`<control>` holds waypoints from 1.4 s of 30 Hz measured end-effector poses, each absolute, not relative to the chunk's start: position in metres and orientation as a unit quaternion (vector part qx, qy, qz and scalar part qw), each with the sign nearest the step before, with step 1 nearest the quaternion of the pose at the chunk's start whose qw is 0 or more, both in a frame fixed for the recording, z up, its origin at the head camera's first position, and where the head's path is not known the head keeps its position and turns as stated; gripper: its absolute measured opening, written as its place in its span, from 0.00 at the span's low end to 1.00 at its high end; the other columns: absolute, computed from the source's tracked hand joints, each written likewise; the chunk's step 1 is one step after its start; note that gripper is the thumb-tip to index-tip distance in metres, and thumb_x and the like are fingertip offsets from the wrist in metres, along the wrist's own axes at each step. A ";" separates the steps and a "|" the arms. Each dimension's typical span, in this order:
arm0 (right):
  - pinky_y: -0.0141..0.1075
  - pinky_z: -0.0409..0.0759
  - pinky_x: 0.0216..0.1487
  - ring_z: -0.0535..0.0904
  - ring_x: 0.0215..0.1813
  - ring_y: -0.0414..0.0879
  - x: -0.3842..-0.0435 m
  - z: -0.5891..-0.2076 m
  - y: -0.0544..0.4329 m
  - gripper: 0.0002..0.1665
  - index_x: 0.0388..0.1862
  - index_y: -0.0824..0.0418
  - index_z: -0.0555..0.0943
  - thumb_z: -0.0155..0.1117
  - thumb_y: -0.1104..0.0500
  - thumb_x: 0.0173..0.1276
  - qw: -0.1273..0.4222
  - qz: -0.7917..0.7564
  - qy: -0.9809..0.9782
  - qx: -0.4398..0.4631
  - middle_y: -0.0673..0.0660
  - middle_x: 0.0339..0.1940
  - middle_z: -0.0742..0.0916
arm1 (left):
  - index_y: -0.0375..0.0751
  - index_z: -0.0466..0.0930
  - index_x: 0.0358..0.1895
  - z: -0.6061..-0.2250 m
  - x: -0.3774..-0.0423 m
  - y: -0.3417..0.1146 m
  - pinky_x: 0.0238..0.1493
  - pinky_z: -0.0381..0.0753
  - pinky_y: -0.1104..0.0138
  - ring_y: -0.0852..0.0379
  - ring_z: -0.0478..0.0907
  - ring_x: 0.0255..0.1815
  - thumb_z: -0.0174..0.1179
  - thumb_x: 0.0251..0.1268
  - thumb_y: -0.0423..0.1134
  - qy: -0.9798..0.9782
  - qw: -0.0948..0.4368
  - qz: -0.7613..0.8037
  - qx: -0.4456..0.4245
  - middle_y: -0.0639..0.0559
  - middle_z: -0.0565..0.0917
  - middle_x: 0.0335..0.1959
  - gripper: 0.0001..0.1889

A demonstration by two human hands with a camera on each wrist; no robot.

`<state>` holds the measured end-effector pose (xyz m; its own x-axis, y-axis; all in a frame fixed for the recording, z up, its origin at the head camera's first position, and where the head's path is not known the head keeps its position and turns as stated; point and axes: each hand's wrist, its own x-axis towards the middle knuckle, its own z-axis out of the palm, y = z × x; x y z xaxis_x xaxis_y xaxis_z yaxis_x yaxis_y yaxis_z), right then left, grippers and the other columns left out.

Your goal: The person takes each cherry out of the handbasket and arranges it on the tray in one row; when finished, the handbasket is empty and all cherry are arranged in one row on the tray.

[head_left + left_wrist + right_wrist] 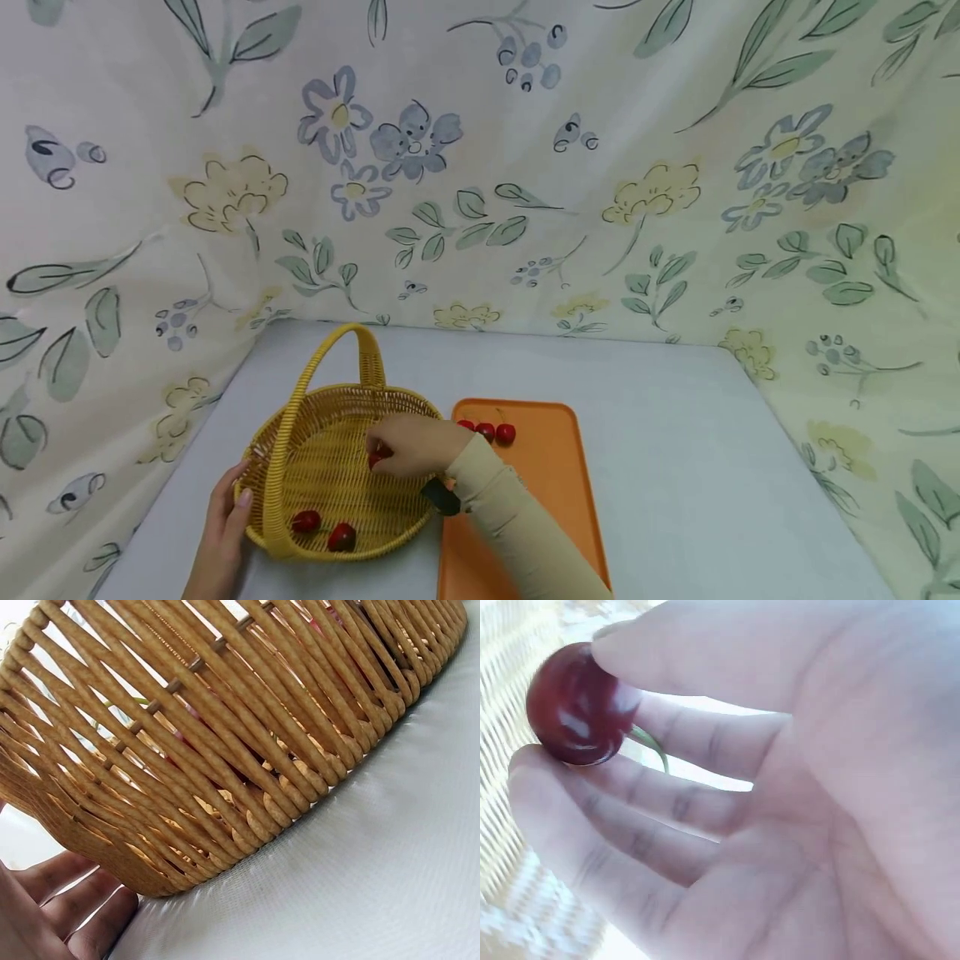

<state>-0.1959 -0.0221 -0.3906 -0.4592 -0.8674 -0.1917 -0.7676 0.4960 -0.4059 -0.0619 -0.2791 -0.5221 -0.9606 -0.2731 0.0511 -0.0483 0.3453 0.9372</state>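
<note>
A yellow woven basket [330,471] with a tall arched handle stands at the left of the table. Inside it, near the front, lie two dark red cherries [342,537]. Over the basket's right half, my right hand [416,444] pinches another cherry [577,705] between thumb and fingertips; its short green stem shows in the right wrist view. My left hand [225,521] is at the basket's left side, its fairly straight fingers [71,881] against the outer wall, low near the table in the left wrist view.
To the right of the basket lies an orange tray [551,467], partly covered by my right sleeve [517,517]. Several cherries [506,434] sit near its far end. The white table [697,467] extends to the right, and a floral cloth [480,167] hangs behind it.
</note>
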 end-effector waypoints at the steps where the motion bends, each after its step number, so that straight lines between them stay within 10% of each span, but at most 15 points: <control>1: 0.24 0.71 0.37 0.71 0.38 0.34 -0.197 -0.387 -0.013 0.09 0.45 0.54 0.79 0.62 0.53 0.69 0.184 -0.153 0.848 -0.473 0.44 0.37 0.78 | 0.57 0.40 0.77 -0.522 -0.061 -0.280 0.50 0.51 0.91 0.82 0.47 0.62 0.34 0.80 0.47 -0.814 0.103 -0.563 0.097 0.56 0.45 0.74 0.27; 21: 0.38 0.79 0.41 0.78 0.43 0.46 -0.210 -0.417 0.145 0.21 0.56 0.59 0.75 0.67 0.63 0.64 0.082 -0.321 0.909 -0.254 0.55 0.49 0.83 | 0.58 0.41 0.77 -0.519 -0.057 -0.282 0.52 0.50 0.92 0.83 0.44 0.63 0.34 0.80 0.45 -0.813 0.112 -0.563 0.102 0.66 0.46 0.73 0.27; 28: 0.34 0.77 0.35 0.78 0.36 0.42 -0.224 -0.447 0.156 0.23 0.56 0.65 0.70 0.66 0.67 0.63 0.065 -0.309 0.930 -0.188 0.57 0.46 0.83 | 0.62 0.38 0.77 -0.522 -0.060 -0.283 0.71 0.30 0.70 0.68 0.29 0.74 0.33 0.80 0.49 -0.780 0.076 -0.608 0.126 0.61 0.35 0.78 0.28; 42: 0.40 0.77 0.39 0.77 0.39 0.45 -0.230 -0.470 0.160 0.12 0.44 0.62 0.75 0.67 0.65 0.63 0.107 -0.308 0.927 -0.185 0.56 0.41 0.83 | 0.59 0.38 0.77 -0.520 -0.062 -0.276 0.57 0.42 0.87 0.82 0.38 0.65 0.32 0.80 0.47 -0.799 0.090 -0.585 0.104 0.59 0.38 0.76 0.27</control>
